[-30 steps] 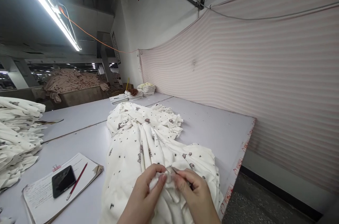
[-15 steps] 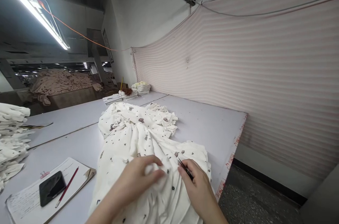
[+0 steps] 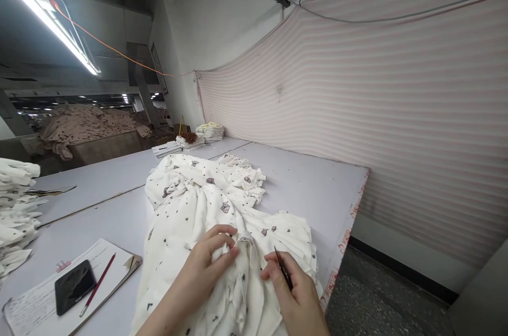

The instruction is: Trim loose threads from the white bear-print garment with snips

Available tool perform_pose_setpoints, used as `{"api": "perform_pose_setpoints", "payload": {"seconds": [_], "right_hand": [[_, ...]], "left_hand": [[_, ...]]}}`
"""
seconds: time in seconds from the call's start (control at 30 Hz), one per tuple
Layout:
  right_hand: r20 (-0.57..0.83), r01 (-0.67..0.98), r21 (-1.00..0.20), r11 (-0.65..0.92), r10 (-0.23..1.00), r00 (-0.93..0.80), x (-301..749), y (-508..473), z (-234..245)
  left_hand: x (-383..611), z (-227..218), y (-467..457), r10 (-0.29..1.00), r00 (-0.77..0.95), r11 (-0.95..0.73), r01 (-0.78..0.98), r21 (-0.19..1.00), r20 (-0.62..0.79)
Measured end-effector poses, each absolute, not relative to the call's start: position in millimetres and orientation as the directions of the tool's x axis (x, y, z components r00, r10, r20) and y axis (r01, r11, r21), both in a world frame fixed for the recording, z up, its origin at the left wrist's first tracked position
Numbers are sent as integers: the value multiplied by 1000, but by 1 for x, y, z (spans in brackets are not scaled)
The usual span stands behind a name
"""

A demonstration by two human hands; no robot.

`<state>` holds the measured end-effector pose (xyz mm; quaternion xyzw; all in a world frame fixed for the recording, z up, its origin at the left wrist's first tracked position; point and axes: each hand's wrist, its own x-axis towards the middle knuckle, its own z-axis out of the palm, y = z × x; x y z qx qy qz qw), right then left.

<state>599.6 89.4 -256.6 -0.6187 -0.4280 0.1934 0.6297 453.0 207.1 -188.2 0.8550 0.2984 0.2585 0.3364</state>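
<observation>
White fabric [image 3: 178, 241] printed with small dark marks and grey-brown animal figures lies in a gathered heap on the table. My left hand [image 3: 210, 259] is closed on a fold of it, thumb against fingers, with a bunched edge raised beside the fingertips. Just to the right, my right hand [image 3: 296, 291] is closed round a slim dark pointed tool [image 3: 283, 268], whose tip points up and away from me. Its lower part is hidden in the palm, so its exact kind cannot be made out. Fabric lies beneath the right hand as well.
On the pale table [image 3: 309, 182], a phone [image 3: 74, 287] and a dark red pencil [image 3: 97, 285] lie on a written paper pad [image 3: 32, 299]. White cloth [image 3: 16, 214] is piled at far left. Folded stacks [image 3: 209, 133] stand at the back, near a striped hanging sheet [image 3: 357, 92].
My left hand has gone from loosely parted fingers above the fabric to pinching a fold, lifting its edge. The right hand has shifted slightly down, and its tool now points more upright.
</observation>
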Motion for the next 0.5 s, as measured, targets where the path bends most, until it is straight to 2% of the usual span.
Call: {"api": "perform_pose_setpoints", "payload": {"seconds": [0.13,0.33,0.4,0.5], "right_hand": [[396,514,-854,81,742,541,585,98,-259],[338,666,-745,-41,837,431,593,91,-256],[300,614,-789,-7,868,395,598,88,-247],[244,394,-916,81,890,385,608,81,-235]], "left_hand": [[444,-192,210,693,662,-563,251,788,285],[416,-176,220,765,615,-263,27,964,192],[407,-167,224,821,544,-124,-122,985,171],[393,-156,231,895,418,23,-389,921,154]]}}
